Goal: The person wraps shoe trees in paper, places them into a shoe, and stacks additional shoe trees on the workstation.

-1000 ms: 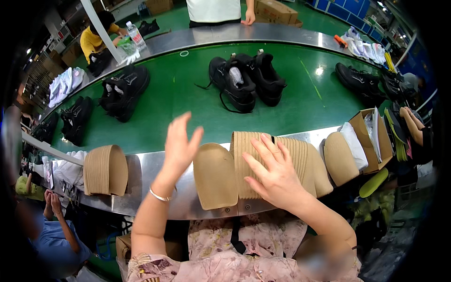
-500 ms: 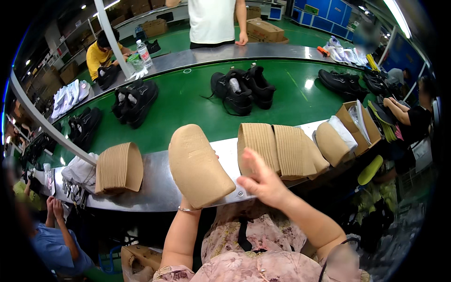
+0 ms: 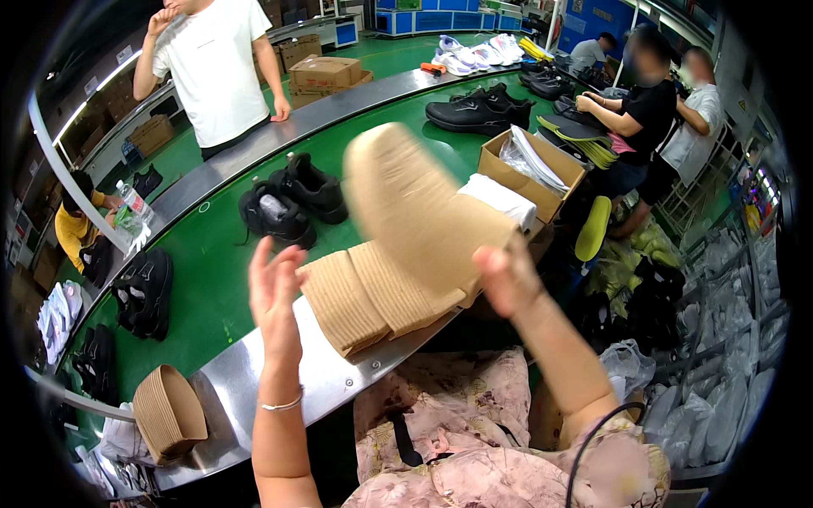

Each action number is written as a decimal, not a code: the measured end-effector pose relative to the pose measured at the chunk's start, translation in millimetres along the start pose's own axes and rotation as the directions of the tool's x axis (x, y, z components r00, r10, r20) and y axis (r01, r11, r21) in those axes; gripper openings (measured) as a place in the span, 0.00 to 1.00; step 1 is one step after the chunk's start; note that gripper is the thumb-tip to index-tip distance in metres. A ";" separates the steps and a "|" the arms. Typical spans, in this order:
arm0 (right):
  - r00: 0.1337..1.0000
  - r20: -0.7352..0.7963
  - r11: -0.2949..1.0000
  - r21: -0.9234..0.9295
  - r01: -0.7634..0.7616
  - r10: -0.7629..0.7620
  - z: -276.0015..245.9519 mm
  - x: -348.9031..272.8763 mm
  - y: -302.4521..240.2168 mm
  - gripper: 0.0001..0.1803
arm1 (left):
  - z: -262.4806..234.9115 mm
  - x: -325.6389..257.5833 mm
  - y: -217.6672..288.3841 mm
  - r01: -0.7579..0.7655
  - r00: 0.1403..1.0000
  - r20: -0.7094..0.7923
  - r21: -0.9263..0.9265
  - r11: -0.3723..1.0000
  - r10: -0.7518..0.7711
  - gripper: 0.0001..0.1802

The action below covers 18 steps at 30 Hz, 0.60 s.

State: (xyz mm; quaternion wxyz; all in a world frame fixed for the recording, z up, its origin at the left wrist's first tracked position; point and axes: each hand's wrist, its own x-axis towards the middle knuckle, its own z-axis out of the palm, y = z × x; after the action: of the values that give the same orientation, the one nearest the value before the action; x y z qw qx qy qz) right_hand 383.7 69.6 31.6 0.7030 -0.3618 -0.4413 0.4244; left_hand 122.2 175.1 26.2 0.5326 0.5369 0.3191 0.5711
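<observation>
Seen from the wearer's head, a wide fisheye view looks down and ahead, close over the left hand (image 3: 278,292), right hand (image 3: 512,277) and bench (image 3: 326,381), with the green belt (image 3: 212,262) lying farther off.

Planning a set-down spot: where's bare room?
Free: metal ledge between the left tan stack and the middle tan stacks; green belt between the middle black shoes and the left black shoes. Crowded: toward the right, white bundle and open carton.

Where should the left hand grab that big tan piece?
Probably by the left edge of the tan piece, coming from the left: that edge is long, uncovered and nearest the empty left hand. The right hand holds its lower right end.
</observation>
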 end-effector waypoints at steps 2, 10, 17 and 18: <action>0.987 -0.142 0.891 -0.453 0.007 -0.080 -62.5 19.9 -35.3 0.41 | -25.6 -5.2 -9.5 0.002 0.990 -0.138 0.124 0.992 0.015 0.22; 0.930 -0.358 0.298 -0.882 -0.366 0.084 -181.9 33.6 31.6 0.43 | -43.2 -35.2 -84.1 0.430 0.898 -0.142 0.072 0.900 -0.417 0.23; 0.929 0.312 0.326 -0.873 0.363 -0.198 31.4 33.8 23.6 0.18 | -50.4 -22.8 -88.0 0.459 0.873 -0.170 -0.028 0.888 -0.457 0.17; 0.831 0.498 0.138 -0.831 0.539 -0.249 50.6 33.0 50.1 0.18 | -46.2 -20.8 -91.2 0.460 0.872 -0.166 -0.040 0.887 -0.460 0.16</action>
State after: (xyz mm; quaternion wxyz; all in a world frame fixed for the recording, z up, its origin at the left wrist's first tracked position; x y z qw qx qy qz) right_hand 331.1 125.6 15.4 0.3650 -0.5238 -0.7642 -0.0915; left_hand 99.4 185.8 -75.0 0.6234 0.3951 0.4823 0.4719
